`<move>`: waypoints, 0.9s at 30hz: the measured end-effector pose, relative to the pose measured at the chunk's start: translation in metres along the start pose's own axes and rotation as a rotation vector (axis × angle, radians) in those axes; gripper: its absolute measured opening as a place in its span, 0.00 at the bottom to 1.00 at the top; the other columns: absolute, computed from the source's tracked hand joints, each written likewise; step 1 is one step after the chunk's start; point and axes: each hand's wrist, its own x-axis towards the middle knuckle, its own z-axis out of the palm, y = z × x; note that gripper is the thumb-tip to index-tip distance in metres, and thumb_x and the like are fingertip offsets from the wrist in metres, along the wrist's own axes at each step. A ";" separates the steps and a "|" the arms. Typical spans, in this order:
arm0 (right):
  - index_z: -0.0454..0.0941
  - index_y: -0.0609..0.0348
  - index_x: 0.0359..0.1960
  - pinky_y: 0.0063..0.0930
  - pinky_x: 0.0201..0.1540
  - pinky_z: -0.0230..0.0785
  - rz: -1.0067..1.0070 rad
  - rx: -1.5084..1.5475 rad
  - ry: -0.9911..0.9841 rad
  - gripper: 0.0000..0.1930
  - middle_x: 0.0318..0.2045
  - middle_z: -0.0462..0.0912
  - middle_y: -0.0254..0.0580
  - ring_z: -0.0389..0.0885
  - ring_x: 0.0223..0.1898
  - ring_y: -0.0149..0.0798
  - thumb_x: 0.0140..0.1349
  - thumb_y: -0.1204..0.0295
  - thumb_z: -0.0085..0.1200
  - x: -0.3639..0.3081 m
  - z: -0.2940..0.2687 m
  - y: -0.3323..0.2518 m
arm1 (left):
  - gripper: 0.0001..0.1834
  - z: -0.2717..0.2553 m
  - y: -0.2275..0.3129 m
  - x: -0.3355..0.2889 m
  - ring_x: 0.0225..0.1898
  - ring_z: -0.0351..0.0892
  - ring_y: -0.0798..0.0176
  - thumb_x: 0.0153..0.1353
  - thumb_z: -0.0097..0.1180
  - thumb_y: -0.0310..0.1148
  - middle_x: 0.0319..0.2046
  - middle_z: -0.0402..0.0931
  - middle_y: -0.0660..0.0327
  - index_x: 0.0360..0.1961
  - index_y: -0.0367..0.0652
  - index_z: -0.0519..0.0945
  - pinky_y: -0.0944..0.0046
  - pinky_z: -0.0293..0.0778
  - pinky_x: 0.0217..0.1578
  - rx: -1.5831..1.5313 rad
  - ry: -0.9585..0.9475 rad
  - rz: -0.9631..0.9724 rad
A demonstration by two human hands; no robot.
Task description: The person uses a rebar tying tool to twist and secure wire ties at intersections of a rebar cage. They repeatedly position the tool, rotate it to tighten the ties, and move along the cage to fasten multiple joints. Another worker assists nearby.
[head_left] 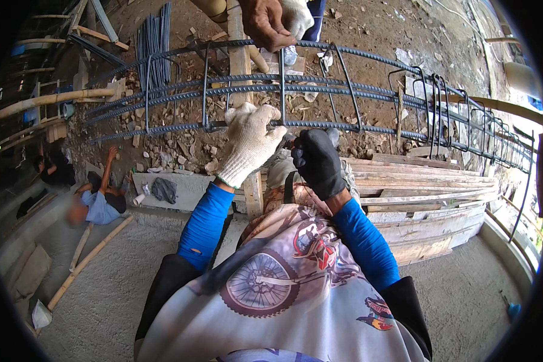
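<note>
A long cage of ribbed steel rebar [344, 90] with square stirrups [348, 81] runs across in front of me. My left hand [249, 142], in a white knit glove, is closed over its nearest bar, beside a stirrup; the fingertips are partly hidden. Just to the right, my right hand [317, 161] wears a black glove and makes a fist close to that same bar. A small dark end pokes out by its thumb, too little to name. Across the cage, another person's bare hand [268, 24] and white-gloved hand [297, 17] are at the far bar.
A wooden beam [240, 66] passes under the cage. Wooden planks [416, 181] are stacked at right, and a bundle of thin steel rods [154, 51] lies far left. Another person [102, 202] is low down at left, near bamboo poles [84, 277]. Rubble covers the dirt.
</note>
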 end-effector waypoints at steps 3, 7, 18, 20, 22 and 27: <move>0.76 0.54 0.45 0.26 0.33 0.69 0.040 0.137 -0.063 0.08 0.35 0.78 0.37 0.78 0.32 0.33 0.76 0.65 0.57 0.014 -0.013 0.010 | 0.17 -0.001 -0.001 0.001 0.42 0.80 0.56 0.53 0.77 0.40 0.32 0.83 0.64 0.41 0.51 0.86 0.50 0.65 0.53 0.016 0.023 0.055; 0.77 0.54 0.44 0.26 0.31 0.68 0.077 0.119 -0.130 0.06 0.34 0.78 0.35 0.77 0.31 0.32 0.75 0.67 0.59 0.030 -0.023 0.016 | 0.16 -0.004 -0.003 0.002 0.41 0.80 0.56 0.53 0.77 0.41 0.31 0.83 0.64 0.41 0.50 0.86 0.50 0.65 0.52 -0.003 0.021 0.071; 0.76 0.54 0.37 0.20 0.27 0.63 0.169 -0.310 -0.255 0.08 0.27 0.74 0.30 0.70 0.25 0.24 0.77 0.69 0.51 0.071 -0.022 -0.002 | 0.16 -0.003 -0.009 0.005 0.41 0.82 0.56 0.53 0.77 0.41 0.33 0.86 0.62 0.40 0.48 0.87 0.51 0.65 0.52 0.006 -0.003 0.080; 0.75 0.55 0.36 0.23 0.28 0.65 0.104 -0.538 -0.280 0.08 0.27 0.74 0.31 0.72 0.26 0.27 0.76 0.69 0.51 0.076 -0.020 -0.011 | 0.17 -0.004 -0.009 0.005 0.41 0.82 0.56 0.52 0.77 0.41 0.33 0.87 0.62 0.40 0.48 0.87 0.51 0.65 0.52 0.007 0.009 0.095; 0.76 0.58 0.37 0.28 0.30 0.68 -0.394 -1.035 -0.414 0.06 0.29 0.75 0.33 0.74 0.28 0.30 0.74 0.71 0.52 0.084 -0.021 -0.018 | 0.17 -0.005 -0.007 0.004 0.41 0.82 0.55 0.51 0.78 0.42 0.33 0.86 0.62 0.39 0.48 0.87 0.51 0.66 0.52 0.018 0.009 0.091; 0.79 0.61 0.50 0.37 0.41 0.76 -0.890 -1.419 -0.549 0.15 0.39 0.78 0.44 0.78 0.36 0.43 0.61 0.82 0.60 0.105 -0.044 -0.012 | 0.18 -0.001 -0.003 0.003 0.41 0.81 0.56 0.47 0.80 0.44 0.32 0.86 0.62 0.36 0.49 0.87 0.51 0.66 0.50 0.074 0.052 0.065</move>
